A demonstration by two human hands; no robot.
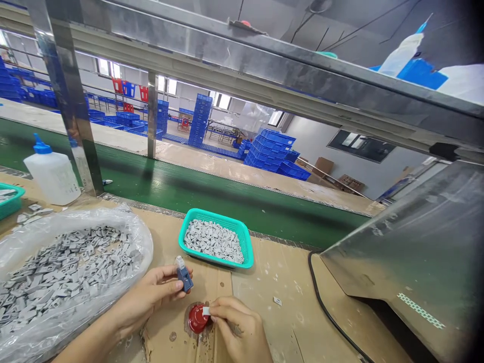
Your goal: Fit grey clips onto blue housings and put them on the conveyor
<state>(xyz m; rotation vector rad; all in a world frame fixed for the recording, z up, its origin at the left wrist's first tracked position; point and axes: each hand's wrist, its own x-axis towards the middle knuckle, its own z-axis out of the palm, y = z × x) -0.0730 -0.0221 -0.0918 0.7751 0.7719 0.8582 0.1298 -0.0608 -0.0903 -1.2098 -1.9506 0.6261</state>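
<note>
Bare hands at the near edge of the bench: the left hand [147, 297] closed on a small blue plastic part [185, 279] with a clear tip [180, 261], thumb and fingers pressed against its sides, and the right hand [238, 327] just to the right and nearer, thumb and fingertips pinching a small white piece [206, 311] directly above a red lid [196, 318]. Dark smears on the cardboard [264, 287] around that lid. Blue part probably light and stiff, small enough to twist or slip, so best held by its flat sides, clear of the tip. White piece seemingly thin and light, easy to drop, with only a pinch at its edge for a hold. Near left, a clear plastic bag [30, 242] heaped with grey parts [64, 272]; just beyond the hands, a teal basket [227, 224] holding more of the same grey parts [214, 242]. Far left, a white bottle [51, 174] with a blue nozzle, beside a second teal basket [11, 199] at the picture's edge. Right, a black cable [325, 312] and a steel panel [401, 252]. Farther off, past a green conveyor belt [189, 194], stacks of blue crates [270, 151].
</note>
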